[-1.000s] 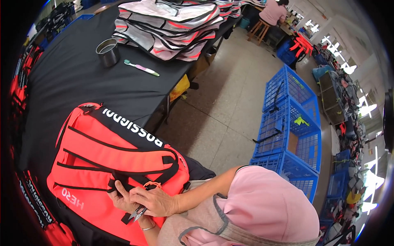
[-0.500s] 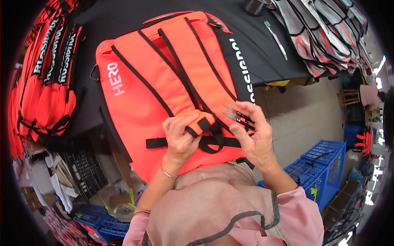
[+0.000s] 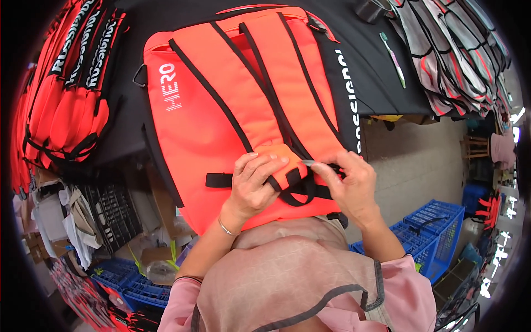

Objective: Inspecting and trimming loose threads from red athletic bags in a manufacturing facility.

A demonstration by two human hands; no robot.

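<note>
A bright orange-red backpack (image 3: 191,133) lies with its shoulder straps up, its lower part against my apron. My left hand (image 3: 248,191) is closed on the padded lower end of a shoulder strap (image 3: 276,160), where black webbing (image 3: 299,200) loops out below. Thread snips (image 3: 308,162) are in my right hand (image 3: 353,185), mostly hidden by the fingers. Their blade tips reach the right edge of that strap end, beside a black tab. Whether the tips touch a thread is too small to make out.
On the black-covered table (image 3: 381,83) lie a toothbrush (image 3: 394,61), a dark metal cup (image 3: 370,10) and grey bag pieces (image 3: 448,55). Stacked red bags (image 3: 72,110) stand at left. Blue crates (image 3: 437,232) sit low at right, a black crate (image 3: 110,213) low at left.
My right hand has brought the snips left to the strap end, and the blades, spread before, now look together. My left hand keeps its hold. The whole view has shifted slightly.
</note>
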